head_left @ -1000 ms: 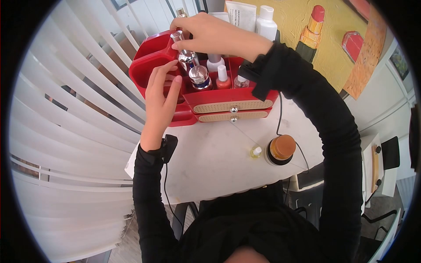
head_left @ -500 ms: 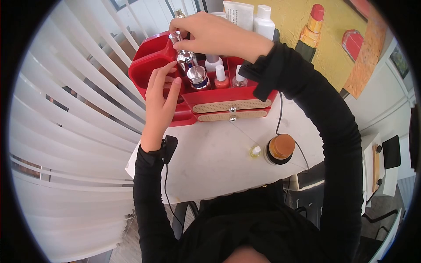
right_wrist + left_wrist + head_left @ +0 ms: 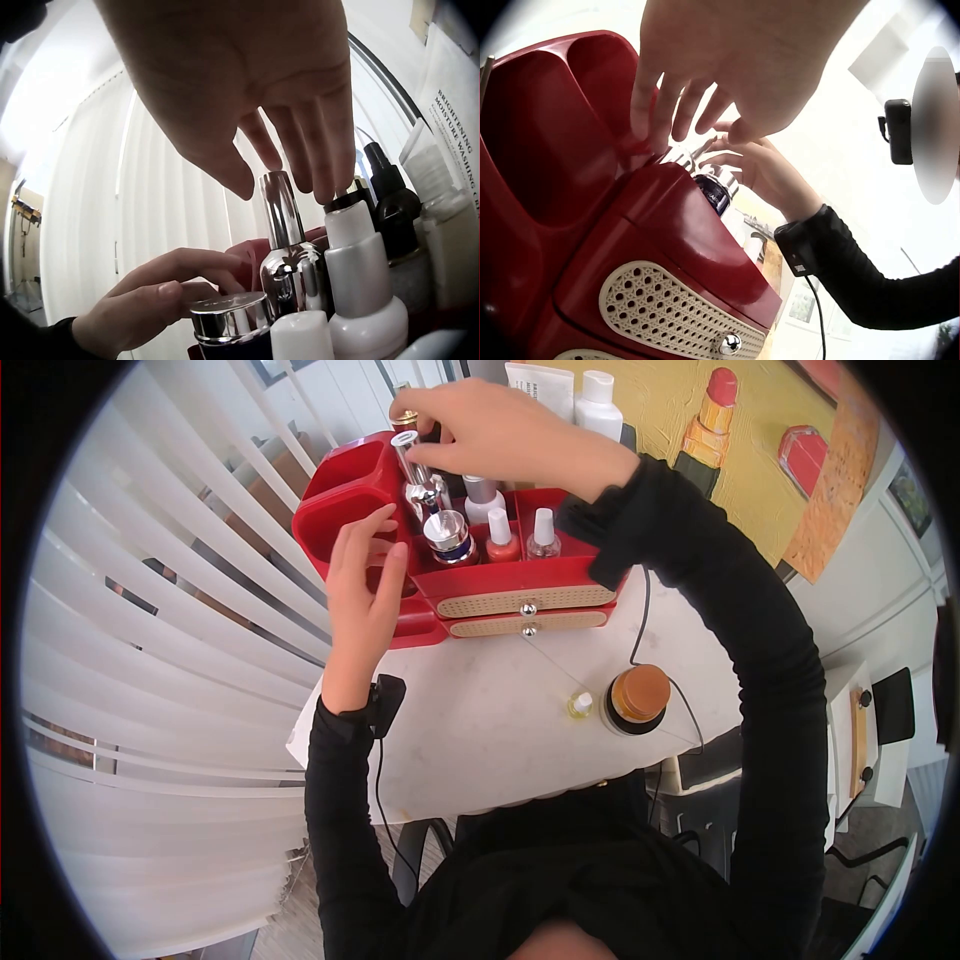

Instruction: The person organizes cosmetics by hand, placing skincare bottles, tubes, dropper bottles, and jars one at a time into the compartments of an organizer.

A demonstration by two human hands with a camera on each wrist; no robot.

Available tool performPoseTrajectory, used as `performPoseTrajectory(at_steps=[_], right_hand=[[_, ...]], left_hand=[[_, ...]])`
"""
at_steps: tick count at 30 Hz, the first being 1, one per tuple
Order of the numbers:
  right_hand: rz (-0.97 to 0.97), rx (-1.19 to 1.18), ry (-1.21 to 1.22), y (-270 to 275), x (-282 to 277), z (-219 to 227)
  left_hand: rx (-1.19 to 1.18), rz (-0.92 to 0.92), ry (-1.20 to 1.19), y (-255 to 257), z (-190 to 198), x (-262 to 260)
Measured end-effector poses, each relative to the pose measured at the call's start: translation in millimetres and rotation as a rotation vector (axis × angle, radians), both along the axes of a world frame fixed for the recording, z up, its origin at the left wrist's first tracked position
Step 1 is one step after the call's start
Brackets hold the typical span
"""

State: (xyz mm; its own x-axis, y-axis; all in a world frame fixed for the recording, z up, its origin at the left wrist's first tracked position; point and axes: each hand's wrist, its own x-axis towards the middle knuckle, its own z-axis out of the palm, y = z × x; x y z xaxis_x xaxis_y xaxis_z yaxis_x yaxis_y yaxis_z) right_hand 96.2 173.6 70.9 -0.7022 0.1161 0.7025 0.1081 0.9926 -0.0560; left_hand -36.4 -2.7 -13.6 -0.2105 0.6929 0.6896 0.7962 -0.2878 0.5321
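My right hand (image 3: 525, 435) hovers above the red cosmetics organizer (image 3: 565, 572), thumb and fingers spread around the top of a shiny silver bottle (image 3: 428, 492). In the right wrist view a gap shows between the thumb and the bottle's tall cap (image 3: 281, 210). My left hand (image 3: 362, 595) is at the organizer's front left, fingers loosely bent and holding nothing, close by the silver bottle. Beside that bottle stand a silver-lidded jar (image 3: 449, 540), a white pump bottle (image 3: 484, 502), and two nail polish bottles, one coral (image 3: 502, 548) and one clear (image 3: 544, 538).
Behind the organizer are a white tube (image 3: 541, 388) and a white bottle (image 3: 597, 408). On the white table (image 3: 480, 730) are a small yellow bottle (image 3: 580, 705) and an amber-lidded jar (image 3: 640, 695). Vertical blinds (image 3: 180, 610) hang at the left. A cable (image 3: 640, 620) runs across the table.
My right thumb and fingers have let go of the silver bottle's cap and spread, the hand shifting slightly up and right. The bottle stays standing in the organizer. My left hand has hardly moved.
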Motion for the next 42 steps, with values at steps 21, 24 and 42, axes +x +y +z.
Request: performPoseTrajectory(at_steps=[21, 24, 42], right_hand=[[0.101, -0.336, -0.292, -87.6, 185.5, -35.9], [0.096, -0.387, -0.351, -87.7, 212.9, -57.9], [-0.002, -0.896, -0.251, -114.4, 253.8, -144.1]], left_hand=[[-0.491, -0.718, 0.315, -8.1, -77.4, 112.2], [-0.512, -0.731, 0.323, -5.3, -83.5, 114.9], [-0.349, -0.465, 0.156, -15.6, 17.3, 92.4]])
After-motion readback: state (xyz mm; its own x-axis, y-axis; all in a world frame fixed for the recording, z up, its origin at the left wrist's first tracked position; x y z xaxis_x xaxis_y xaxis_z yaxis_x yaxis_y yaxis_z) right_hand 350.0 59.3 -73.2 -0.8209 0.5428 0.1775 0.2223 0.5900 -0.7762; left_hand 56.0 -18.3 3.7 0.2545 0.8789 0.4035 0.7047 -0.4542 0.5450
